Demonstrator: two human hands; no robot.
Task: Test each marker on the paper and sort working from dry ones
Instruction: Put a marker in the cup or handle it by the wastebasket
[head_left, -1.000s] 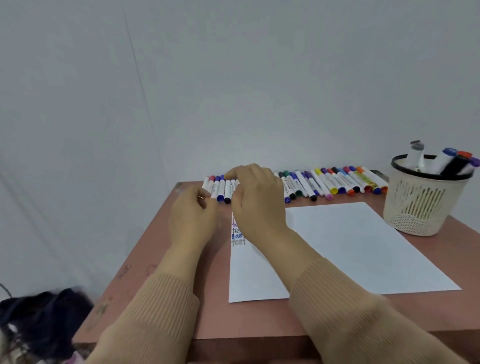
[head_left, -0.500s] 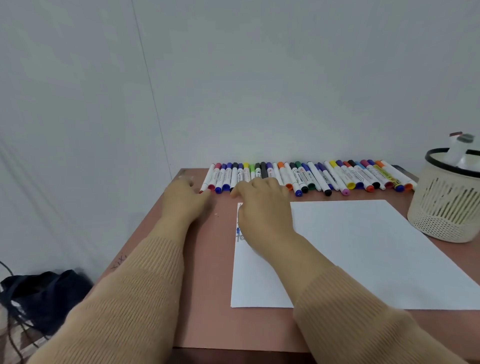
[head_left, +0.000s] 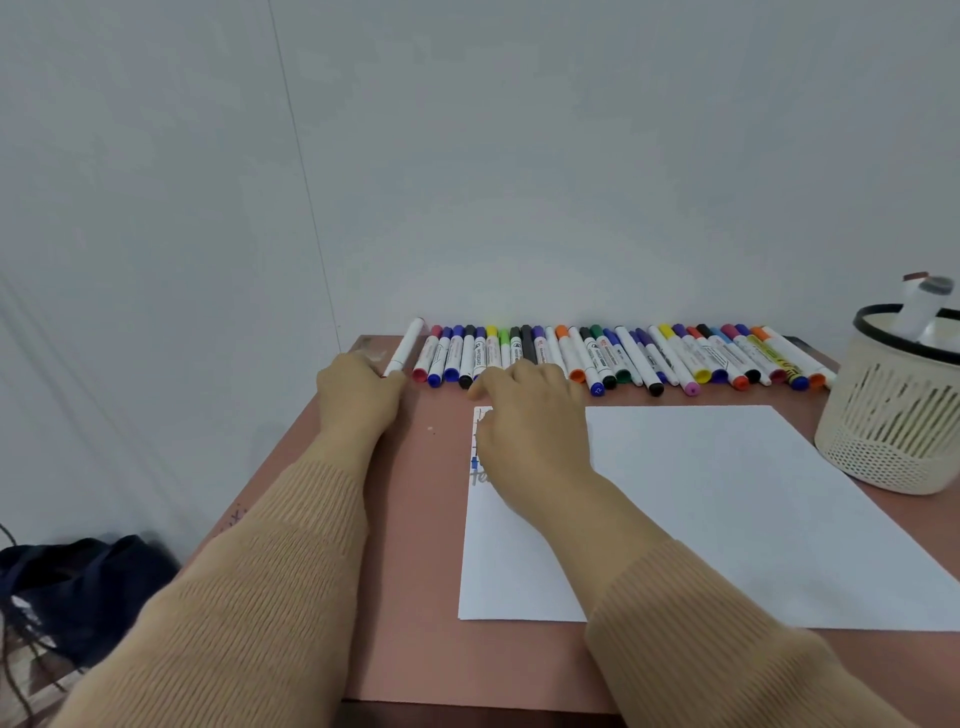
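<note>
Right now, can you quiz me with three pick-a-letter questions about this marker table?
1. Where is the basket? A right of the paper B left of it C on the floor
2. What colour is the basket's rim? A red B black C green
3. What is the left hand doing? A lying flat on the paper B reaching into the basket C holding a white marker

Answers: A, it stands by the paper's right edge; B, a black band rings its top; C, the marker sticks out past its fingers, tilted off the row of markers.
</note>
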